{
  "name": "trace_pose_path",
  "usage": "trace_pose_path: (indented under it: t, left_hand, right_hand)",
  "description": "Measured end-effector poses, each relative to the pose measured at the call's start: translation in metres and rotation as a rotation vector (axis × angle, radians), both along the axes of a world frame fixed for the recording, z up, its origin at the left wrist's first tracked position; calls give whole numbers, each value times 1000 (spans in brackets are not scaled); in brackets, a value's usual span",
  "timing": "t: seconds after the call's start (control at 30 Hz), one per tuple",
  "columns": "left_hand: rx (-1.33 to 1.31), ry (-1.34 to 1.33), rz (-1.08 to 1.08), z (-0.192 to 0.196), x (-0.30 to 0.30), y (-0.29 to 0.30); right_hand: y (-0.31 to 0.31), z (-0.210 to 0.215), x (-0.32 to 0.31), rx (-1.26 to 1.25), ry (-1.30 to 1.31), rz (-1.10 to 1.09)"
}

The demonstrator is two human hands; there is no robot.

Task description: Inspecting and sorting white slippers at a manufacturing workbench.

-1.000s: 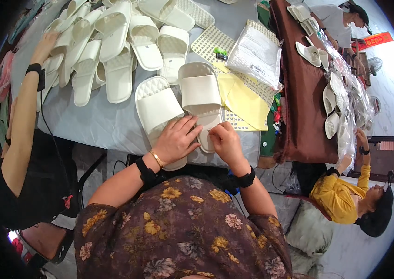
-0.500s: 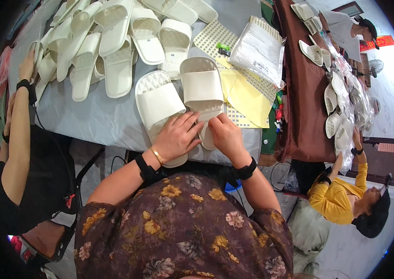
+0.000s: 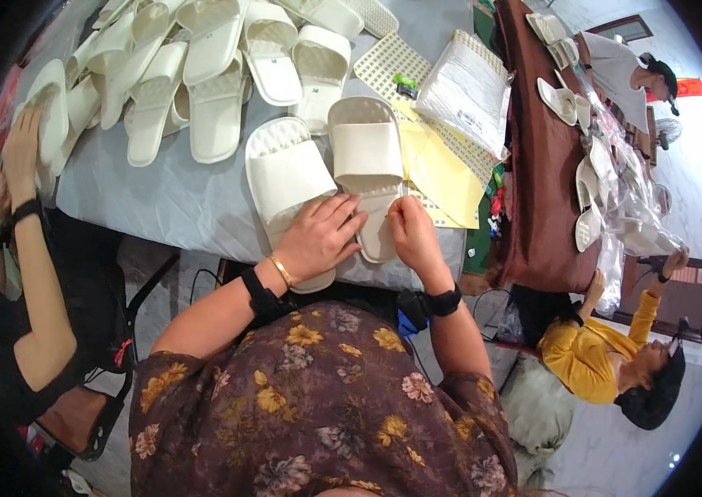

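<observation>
Two white slippers, a left one (image 3: 290,176) and a right one (image 3: 366,155), lie side by side in front of me with toes pointing away. My left hand (image 3: 318,238) rests flat over the heel part of the left slipper, fingers stretched toward the right slipper's edge. Beside the right slipper's heel, my right hand (image 3: 417,238) is closed, thumb and fingers pressed together. Anything pinched in it is hidden. The right slipper's insole shows plainly between my hands.
Many white slippers (image 3: 217,116) are piled at the back left. Beyond my right hand lie yellow backing sheets (image 3: 442,182), printed sticker sheets (image 3: 388,62) and a clear plastic packet (image 3: 464,87). A co-worker's hand (image 3: 21,153) touches a slipper at left; another person handles plastic bags (image 3: 641,224) at right.
My right hand has drawn back a little to the right, uncovering more of the right slipper's insole. My left hand stays on the slipper. The left co-worker's slipper has shifted nearer.
</observation>
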State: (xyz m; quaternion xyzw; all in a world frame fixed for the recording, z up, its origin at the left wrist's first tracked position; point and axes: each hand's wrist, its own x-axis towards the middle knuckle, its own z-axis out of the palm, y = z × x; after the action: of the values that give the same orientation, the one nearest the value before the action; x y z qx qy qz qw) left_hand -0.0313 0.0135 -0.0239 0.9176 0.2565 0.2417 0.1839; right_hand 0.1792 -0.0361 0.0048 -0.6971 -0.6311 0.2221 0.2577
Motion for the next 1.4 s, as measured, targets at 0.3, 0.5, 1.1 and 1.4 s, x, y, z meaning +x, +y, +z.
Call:
trace_pose_path:
  t: [0.3, 0.5, 1.1, 1.4]
  left_hand:
    - [15, 4, 0, -4, 1, 2]
    - [6, 10, 2, -4, 1, 1]
    - [8, -3, 0, 0, 2, 5]
    - [-49, -128, -68, 4, -5, 3]
  right_hand:
    - [20, 0, -12, -77, -156, -79]
    - [22, 0, -16, -106, -216, -74]
    - [28, -16, -3, -36, 20, -174]
    - [10, -28, 10, 115, 164, -181]
